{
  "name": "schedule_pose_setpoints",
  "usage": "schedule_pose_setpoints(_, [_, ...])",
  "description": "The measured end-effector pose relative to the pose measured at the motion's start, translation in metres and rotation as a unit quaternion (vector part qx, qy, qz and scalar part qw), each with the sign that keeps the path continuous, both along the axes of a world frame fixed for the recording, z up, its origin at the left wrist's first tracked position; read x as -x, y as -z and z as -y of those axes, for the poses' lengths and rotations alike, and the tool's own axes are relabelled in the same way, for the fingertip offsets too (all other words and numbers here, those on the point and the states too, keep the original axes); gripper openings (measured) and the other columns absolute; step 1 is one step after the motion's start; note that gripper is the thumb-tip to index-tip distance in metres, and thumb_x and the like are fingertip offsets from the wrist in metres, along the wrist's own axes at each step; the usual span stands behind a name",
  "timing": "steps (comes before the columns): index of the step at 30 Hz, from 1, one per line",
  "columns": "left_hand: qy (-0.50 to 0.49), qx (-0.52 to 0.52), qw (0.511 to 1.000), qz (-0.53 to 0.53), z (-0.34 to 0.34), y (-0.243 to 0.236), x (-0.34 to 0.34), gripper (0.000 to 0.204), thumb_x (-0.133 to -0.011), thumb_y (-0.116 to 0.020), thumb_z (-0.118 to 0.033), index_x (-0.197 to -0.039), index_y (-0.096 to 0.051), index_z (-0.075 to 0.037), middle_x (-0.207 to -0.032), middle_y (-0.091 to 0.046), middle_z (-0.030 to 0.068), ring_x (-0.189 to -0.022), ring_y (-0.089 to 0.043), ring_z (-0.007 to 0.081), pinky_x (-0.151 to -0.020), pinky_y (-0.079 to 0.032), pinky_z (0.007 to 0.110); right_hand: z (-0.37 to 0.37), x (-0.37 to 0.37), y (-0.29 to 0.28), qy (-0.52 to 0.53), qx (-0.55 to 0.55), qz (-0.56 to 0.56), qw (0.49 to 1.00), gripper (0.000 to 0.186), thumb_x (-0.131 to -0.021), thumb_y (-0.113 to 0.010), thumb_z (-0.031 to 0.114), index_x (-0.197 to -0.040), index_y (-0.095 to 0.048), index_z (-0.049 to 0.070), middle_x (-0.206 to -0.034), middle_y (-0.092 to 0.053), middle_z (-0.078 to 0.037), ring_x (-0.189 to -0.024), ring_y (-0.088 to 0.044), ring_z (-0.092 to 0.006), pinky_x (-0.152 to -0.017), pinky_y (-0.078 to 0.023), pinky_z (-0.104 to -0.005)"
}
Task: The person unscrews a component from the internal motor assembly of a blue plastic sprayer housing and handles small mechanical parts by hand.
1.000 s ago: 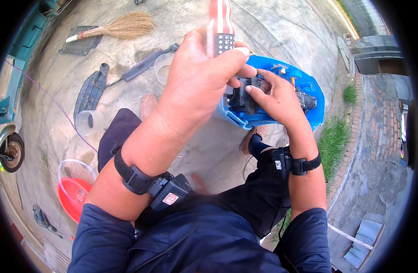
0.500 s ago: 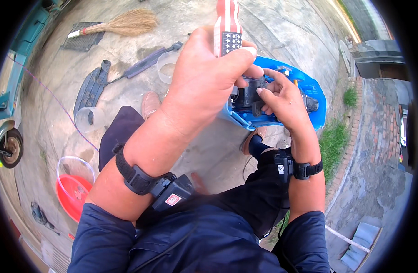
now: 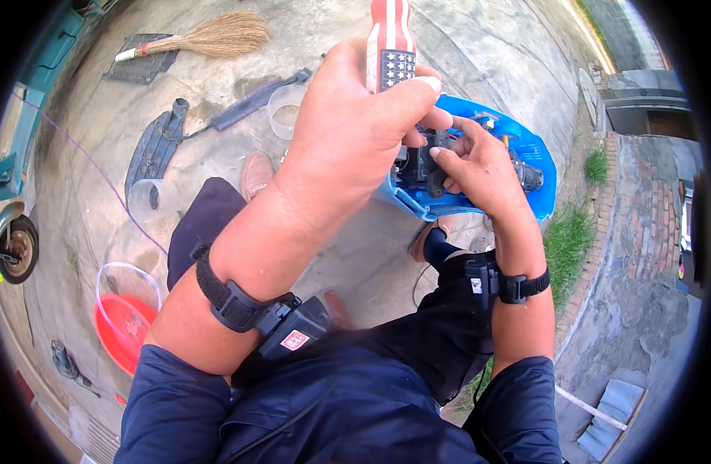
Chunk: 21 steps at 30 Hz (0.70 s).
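My left hand (image 3: 351,135) is closed around a tool handle (image 3: 390,46) with red and white stripes and a dark starred band. The tool's working end is hidden behind the hand. Below and right of it, my right hand (image 3: 487,162) pinches a small black plastic part (image 3: 435,176) between thumb and fingers. That part is over the dark mechanism inside an open blue plastic housing (image 3: 539,147). Both hands are close together above the housing's left half. Black straps with small devices circle both forearms.
On the concrete lie a straw broom (image 3: 224,35), a dark mat (image 3: 143,63), a dark belt-like strap (image 3: 158,143) and clear plastic rings (image 3: 153,201). A red bucket (image 3: 127,332) and a power tool (image 3: 65,362) are at left. Grass (image 3: 568,247) borders the right side.
The black part has shifted and turned slightly in my right fingers, showing its longer side. My left hand and the striped handle have moved a little to the right.
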<state>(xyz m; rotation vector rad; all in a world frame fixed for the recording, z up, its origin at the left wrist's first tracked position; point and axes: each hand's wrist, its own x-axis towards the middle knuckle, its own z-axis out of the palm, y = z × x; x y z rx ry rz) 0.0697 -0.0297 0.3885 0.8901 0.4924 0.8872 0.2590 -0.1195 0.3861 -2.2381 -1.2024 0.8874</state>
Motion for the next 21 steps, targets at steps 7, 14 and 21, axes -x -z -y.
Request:
schedule_pose_setpoints(7, [0.002, -0.002, 1.0, -0.003, 0.0006, -0.0002, -0.0007, 0.038, -0.093, -0.072, -0.018, -0.121, -0.055, 0.002, -0.108, -0.07, 0.0115, -0.085, -0.072, 0.02, -0.07, -0.052, 0.03, -0.0019, -0.0045, 0.0042, -0.011, 0.005, 0.008, 1.0, 0.058, -0.088, -0.075, 0.017, -0.137, -0.057, -0.009, -0.079, -0.068, -0.009, -0.061, -0.067, -0.0148, -0.057, -0.055, -0.0294])
schedule_pose_setpoints(14, [0.004, -0.003, 1.0, 0.0, 0.0007, -0.0009, -0.0008, 0.038, -0.093, -0.071, -0.017, -0.122, -0.055, 0.001, -0.11, -0.07, 0.0116, -0.086, -0.072, 0.0198, -0.07, -0.052, 0.03, -0.0039, -0.0055, 0.0021, -0.013, 0.01, -0.007, 1.0, 0.057, -0.089, -0.075, 0.017, -0.137, -0.057, -0.008, -0.078, -0.067, -0.008, -0.063, -0.069, -0.0152, -0.057, -0.056, -0.0297])
schedule_pose_setpoints(21, [-0.013, -0.001, 1.0, 0.005, 0.0016, 0.0026, -0.0024, 0.037, -0.094, -0.071, -0.015, -0.124, -0.056, 0.001, -0.109, -0.069, 0.0108, -0.087, -0.072, 0.0184, -0.069, -0.052, 0.028, -0.0011, -0.003, 0.0003, -0.005, 0.019, -0.018, 1.0, 0.059, -0.09, -0.075, 0.019, -0.139, -0.055, -0.008, -0.081, -0.067, -0.008, -0.063, -0.069, -0.0152, -0.057, -0.056, -0.0291])
